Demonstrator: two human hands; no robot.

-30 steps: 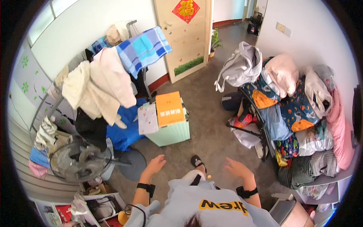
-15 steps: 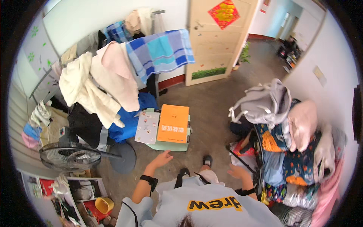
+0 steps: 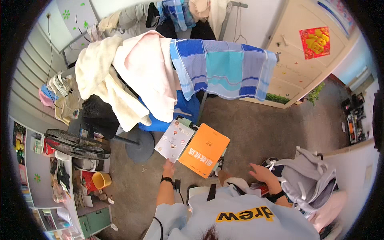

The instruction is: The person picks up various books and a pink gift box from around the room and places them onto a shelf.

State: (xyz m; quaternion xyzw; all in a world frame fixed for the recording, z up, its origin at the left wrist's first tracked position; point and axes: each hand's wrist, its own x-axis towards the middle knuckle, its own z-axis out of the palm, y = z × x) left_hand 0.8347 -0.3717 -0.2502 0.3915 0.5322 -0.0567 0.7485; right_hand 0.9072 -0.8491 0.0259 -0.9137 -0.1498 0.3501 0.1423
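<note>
A pale grey notebook with small stickers lies next to a thick orange book, both on a low stand that they mostly cover. My left hand reaches up to the notebook's near edge, fingers stretched out. Whether the fingertips touch the notebook or stop just short of it, I cannot tell. Away to the right, my right hand hangs in the air with its fingers spread and nothing in it, close to a light grey backpack.
Behind the books, a rack carries a blue checked towel, a pink cloth and a cream garment. A black fan leans out at left beside shelves and a yellow bin. A door stands at back right.
My view has turned to the right and come closer to the books. My left hand has moved up to the notebook's near edge; my right hand stays spread out at the right.
</note>
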